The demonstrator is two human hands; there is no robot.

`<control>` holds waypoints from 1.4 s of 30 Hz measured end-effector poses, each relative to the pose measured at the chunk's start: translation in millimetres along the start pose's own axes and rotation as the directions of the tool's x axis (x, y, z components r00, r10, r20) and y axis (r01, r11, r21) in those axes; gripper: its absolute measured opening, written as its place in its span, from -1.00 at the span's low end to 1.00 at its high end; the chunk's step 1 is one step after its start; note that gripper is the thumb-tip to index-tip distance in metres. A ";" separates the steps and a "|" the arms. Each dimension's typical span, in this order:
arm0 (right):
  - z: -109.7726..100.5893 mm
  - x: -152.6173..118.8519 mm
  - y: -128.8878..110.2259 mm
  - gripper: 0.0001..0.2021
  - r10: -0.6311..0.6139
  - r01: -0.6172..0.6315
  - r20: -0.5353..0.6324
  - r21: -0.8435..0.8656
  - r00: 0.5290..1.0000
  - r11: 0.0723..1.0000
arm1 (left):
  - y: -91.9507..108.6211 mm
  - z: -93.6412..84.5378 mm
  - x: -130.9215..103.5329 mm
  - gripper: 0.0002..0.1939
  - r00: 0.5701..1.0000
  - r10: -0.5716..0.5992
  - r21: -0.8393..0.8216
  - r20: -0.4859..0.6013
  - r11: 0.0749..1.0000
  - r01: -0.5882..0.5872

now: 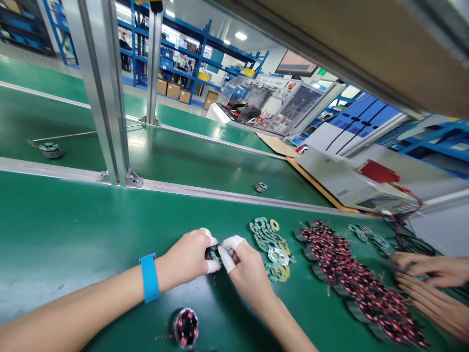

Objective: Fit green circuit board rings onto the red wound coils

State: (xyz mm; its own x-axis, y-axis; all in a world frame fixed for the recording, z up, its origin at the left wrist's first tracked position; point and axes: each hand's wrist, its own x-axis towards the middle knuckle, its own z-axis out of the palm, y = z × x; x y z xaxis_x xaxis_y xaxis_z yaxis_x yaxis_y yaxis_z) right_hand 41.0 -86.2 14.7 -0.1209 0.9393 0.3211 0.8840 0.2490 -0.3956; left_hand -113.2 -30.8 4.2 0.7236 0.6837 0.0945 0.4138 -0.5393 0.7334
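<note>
My left hand (192, 254), with white finger covers and a blue wristband (149, 277), holds a small stator with a green ring board (214, 253) on it. Fingertips of my right hand (238, 256), also in white covers, pinch at that part's right edge; anything between them is too small to name. Nearer to me, below my left hand, lies a loose stator with copper windings (186, 328). Right of my hands is a pile of green ring boards (266, 234) with some yellow rings (274, 225).
Rows of wound stators (348, 269) cover the right side. Beyond them are another person's hands (432, 278) and more ring boards (370, 238). A metal post (106, 98) rises at the left; a grey instrument (340, 176) stands at the back right.
</note>
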 end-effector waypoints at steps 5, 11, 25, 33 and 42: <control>-9.7 0.4 11.8 -0.80 0.224 -0.241 0.095 0.275 0.970 0.931 | 2.7 -6.6 -4.6 -0.78 1.000 0.011 -0.065 -0.021 0.998 -0.012; -17.1 -1.7 28.0 -0.56 0.169 -0.479 0.482 0.647 0.860 0.593 | 18.2 -5.5 -16.1 -0.83 0.982 0.191 0.288 -0.010 0.941 -0.180; -1.5 -11.2 15.6 -0.66 0.175 -0.308 0.281 0.557 0.944 0.771 | 12.2 23.1 -18.1 -0.80 0.890 0.446 0.626 0.097 0.668 -0.403; -42.9 -11.1 1.5 -0.93 -0.010 -0.320 0.572 0.473 0.821 0.821 | 14.5 -8.7 -8.3 -0.73 0.991 0.131 0.091 0.017 0.987 -0.132; -7.1 -17.8 -34.6 -0.70 -0.445 0.005 0.529 0.640 0.723 0.769 | -88.7 -102.5 83.5 -0.85 0.840 -0.223 0.154 -0.494 0.929 0.338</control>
State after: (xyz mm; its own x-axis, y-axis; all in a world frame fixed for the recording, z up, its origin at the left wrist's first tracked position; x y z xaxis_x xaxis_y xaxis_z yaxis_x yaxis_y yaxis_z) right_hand 15.7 -113.2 28.8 -0.7195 0.6929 -0.0468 0.3898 0.3472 -0.8529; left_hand -146.1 124.5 16.0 0.2423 0.9379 0.2483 0.7138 -0.3457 0.6091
